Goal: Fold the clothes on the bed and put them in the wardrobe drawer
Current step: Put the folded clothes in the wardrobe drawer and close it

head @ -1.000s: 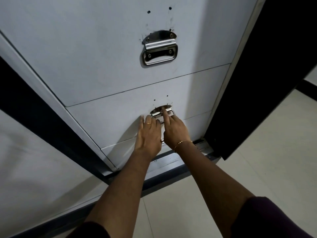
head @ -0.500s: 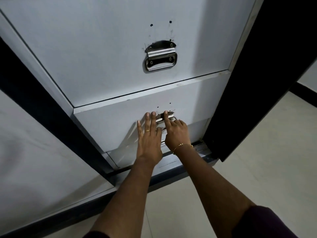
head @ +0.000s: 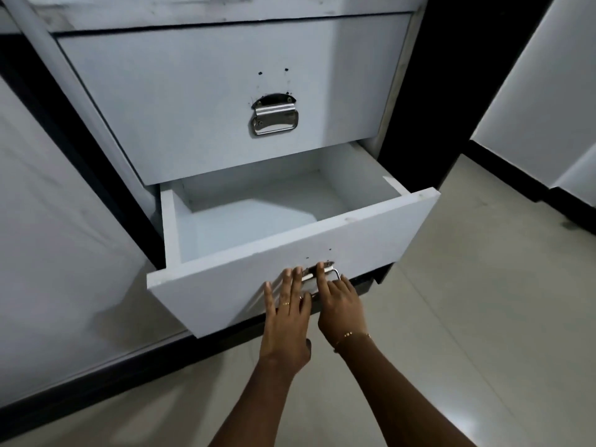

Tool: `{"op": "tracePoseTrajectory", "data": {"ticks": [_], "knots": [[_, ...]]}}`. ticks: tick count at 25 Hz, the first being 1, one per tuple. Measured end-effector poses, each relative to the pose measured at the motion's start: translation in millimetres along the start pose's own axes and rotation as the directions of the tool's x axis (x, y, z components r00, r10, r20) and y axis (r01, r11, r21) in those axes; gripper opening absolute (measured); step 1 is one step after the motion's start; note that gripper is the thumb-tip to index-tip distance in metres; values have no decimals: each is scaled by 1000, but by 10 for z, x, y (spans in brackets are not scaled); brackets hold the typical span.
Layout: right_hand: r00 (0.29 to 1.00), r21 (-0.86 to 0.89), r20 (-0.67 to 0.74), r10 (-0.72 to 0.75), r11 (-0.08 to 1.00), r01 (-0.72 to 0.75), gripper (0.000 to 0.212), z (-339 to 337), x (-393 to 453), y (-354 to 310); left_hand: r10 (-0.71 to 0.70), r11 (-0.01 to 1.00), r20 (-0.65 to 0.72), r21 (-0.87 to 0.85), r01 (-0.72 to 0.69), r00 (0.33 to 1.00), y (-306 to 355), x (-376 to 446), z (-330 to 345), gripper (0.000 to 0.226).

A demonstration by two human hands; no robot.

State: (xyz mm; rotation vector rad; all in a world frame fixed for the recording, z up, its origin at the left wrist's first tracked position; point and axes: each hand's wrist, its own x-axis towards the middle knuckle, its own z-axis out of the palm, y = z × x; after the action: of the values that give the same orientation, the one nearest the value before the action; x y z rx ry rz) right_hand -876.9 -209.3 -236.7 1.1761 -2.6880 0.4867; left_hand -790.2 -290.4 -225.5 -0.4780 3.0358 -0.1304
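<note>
The white lower wardrobe drawer (head: pixel 225 285) stands pulled out, and nothing lies on its bare inside floor (head: pixel 245 221). My right hand (head: pixel 340 304) curls its fingers round the drawer's metal handle (head: pixel 334 271), with the index finger laid over the top. My left hand (head: pixel 287 321) rests beside it, fingers straight against the drawer front and the handle's left end. No clothes and no bed are in view.
The shut upper drawer (head: pixel 193 108) with its metal handle (head: pixel 274 119) sits directly above. A white wardrobe door (head: pixel 48 221) stands to the left, and a dark open door edge (head: pixel 429 91) to the right. Pale tiled floor (head: pixel 467 317) lies below and to the right.
The lower drawer has slid out from nearly shut to wide open, showing its bare inside. Both hands came back toward me with the drawer front.
</note>
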Motion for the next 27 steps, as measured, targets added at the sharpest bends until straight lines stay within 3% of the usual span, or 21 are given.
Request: {"op": "tracePoseTrajectory", "data": {"ticks": [4, 7, 12, 16, 21, 25, 27], "knots": [[999, 5, 37, 30, 1000, -30, 88, -276, -482, 5, 22, 1000, 69, 0, -22, 997, 300, -448, -106, 95], [993, -16, 94, 75, 997, -74, 94, -377, -621, 5, -15, 996, 98, 85, 6, 995, 426, -579, -185, 86], [931, 131, 350, 105, 978, -160, 89, -572, -661, -97, -74, 994, 89, 90, 66, 993, 467, -623, -171, 87], [934, 62, 345, 93, 991, -122, 86, -524, -677, -88, -28, 993, 68, 116, 20, 997, 416, -619, -133, 92], [938, 54, 323, 127, 987, -152, 78, -593, -757, -163, 124, 990, -236, -31, -136, 964, 411, -674, -210, 105], [993, 9, 82, 79, 997, -80, 69, -954, -741, -117, 161, 968, -463, -96, -230, 872, 492, -644, -755, 83], [993, -17, -13, 115, 993, -115, 62, -1325, -787, -38, 197, 947, -542, -110, -302, 817, 635, -675, -1150, 75]]}}
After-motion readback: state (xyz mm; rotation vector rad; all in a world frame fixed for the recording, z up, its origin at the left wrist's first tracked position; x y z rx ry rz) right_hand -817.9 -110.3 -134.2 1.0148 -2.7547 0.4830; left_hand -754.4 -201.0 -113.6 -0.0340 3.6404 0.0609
